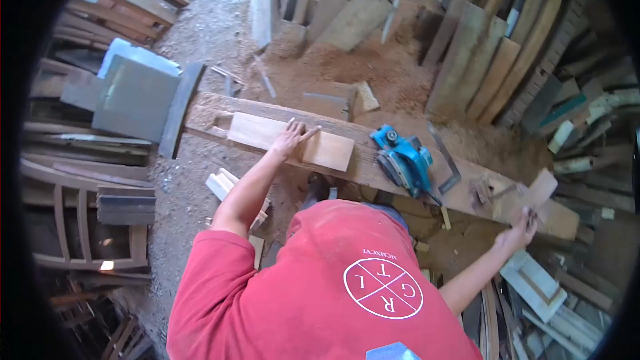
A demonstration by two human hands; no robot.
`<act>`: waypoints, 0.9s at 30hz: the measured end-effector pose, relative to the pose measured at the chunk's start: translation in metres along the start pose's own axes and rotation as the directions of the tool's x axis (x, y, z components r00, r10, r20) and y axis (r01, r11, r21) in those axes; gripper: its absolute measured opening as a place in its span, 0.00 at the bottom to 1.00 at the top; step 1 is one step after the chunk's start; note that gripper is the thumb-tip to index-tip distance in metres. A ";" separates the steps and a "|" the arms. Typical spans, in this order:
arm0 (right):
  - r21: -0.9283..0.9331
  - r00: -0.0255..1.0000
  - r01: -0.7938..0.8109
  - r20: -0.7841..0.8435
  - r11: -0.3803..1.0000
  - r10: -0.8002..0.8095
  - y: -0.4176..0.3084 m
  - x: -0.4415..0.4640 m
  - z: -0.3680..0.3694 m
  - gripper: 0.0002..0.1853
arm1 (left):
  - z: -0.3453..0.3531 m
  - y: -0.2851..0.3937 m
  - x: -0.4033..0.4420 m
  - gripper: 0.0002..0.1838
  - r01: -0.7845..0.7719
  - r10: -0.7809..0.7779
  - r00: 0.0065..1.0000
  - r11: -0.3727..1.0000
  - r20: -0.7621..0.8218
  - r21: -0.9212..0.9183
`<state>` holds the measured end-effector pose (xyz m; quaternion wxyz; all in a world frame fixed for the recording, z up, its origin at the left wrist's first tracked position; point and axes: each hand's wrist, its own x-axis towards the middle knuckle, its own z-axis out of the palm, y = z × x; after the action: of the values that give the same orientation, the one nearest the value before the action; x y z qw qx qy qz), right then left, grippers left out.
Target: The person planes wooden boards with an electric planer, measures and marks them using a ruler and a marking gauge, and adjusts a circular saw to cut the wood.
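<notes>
- from where i sit, the pale board point(328, 151) lies flat along the long plank point(363, 159), to the left of the blue power planer point(407, 160); its right end stops short of the tool, with bare plank between them
- my left hand point(289, 140) rests across the middle of the board, fingers laid over its top and spread rather than wrapped round it; i judge this to be a steadying touch
- my right hand point(519, 228) is stretched out to the far right end, fingers closed on the near end of a small wood block point(541, 189); i cannot tell whether the block's other end touches the plank
- the step in hand looks to me like handling the block while the board is steadied; for that i'd press the left palm down evenly, fingertips clear of the board's edges, so it cannot skid or rock
- i'd lift the block well up before bringing it inward; the metal square point(445, 160) and the planer both sit between my hands, and a low sweep could knock either
- the right arm is at long reach, so i'd lean in first; a firmer pinch should come easier that way
</notes>
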<state>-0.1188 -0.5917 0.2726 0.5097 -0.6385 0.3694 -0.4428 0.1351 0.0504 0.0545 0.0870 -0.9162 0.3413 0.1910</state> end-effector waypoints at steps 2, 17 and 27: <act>0.009 1.000 0.020 0.024 1.000 -0.020 -0.015 -0.019 0.022 0.22 | -0.024 0.028 -0.015 0.53 -0.026 0.018 0.993 0.997 -0.113 -0.068; 0.065 0.969 0.066 -0.244 0.996 -0.048 -0.023 -0.028 -0.073 0.29 | -0.103 0.271 0.131 0.49 0.108 -0.103 0.991 0.218 0.087 -0.970; 0.013 0.821 -0.255 -0.524 0.967 0.224 0.084 -0.055 -0.207 0.28 | -0.149 0.321 0.104 0.30 0.185 -0.329 0.881 -0.420 0.339 -0.889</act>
<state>-0.3335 -0.6252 0.1988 0.4234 -0.4572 0.5835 -0.5208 0.0390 -0.2952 0.1383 -0.6628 -0.6525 -0.1867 0.3165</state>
